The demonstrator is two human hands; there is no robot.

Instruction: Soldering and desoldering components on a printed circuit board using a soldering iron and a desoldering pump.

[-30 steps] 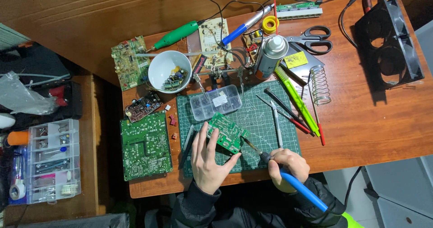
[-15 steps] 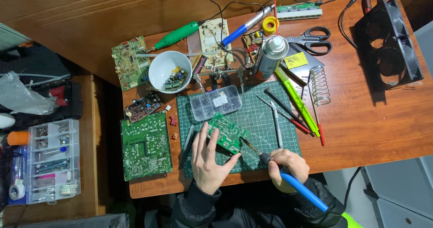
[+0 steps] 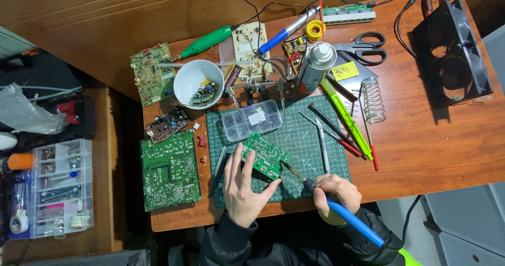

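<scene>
Green circuit board [image 3: 264, 156] on a green gridded mat [image 3: 300, 139]; blue-handled soldering iron [image 3: 336, 208]; white bowl [image 3: 195, 83].

Pretty even, cool-ish light from above, nothing blown out. The fan [image 3: 452, 53] throws a dark shadow leftward on the desk [image 3: 436, 134]. Spray can [image 3: 314, 66] top has slight glare. Sharp overall, corners dim and a bit soft.

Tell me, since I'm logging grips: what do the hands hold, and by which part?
Left hand steadies the small green circuit board by its near edge; right hand grips the soldering iron at its blue handle.
</scene>
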